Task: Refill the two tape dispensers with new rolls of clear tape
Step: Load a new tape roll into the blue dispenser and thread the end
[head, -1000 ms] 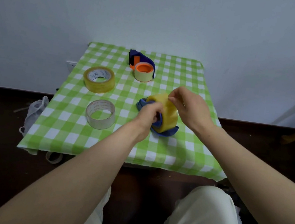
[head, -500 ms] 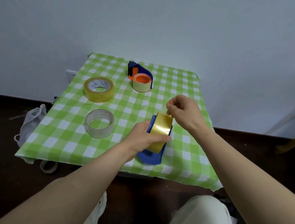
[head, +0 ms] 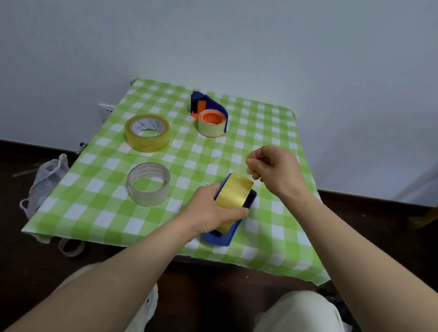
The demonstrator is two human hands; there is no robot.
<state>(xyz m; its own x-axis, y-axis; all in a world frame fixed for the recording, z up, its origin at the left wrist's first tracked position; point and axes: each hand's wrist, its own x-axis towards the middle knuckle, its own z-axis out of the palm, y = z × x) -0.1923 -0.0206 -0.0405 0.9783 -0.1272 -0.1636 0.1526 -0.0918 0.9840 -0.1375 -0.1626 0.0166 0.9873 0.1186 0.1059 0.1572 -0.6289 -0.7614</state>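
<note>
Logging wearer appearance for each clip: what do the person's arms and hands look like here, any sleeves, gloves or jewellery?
Both arms are bare from the frame's lower edge to the fingertips; no sleeves show. The left hand and right hand wear no gloves, and no rings, watch or bracelet can be seen on the sides facing the camera. Below the arms, the lap is covered by cream-coloured trousers.

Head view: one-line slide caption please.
Left hand grips blue dispenser loaded with yellow tape roll; right hand pinches above it.
</note>
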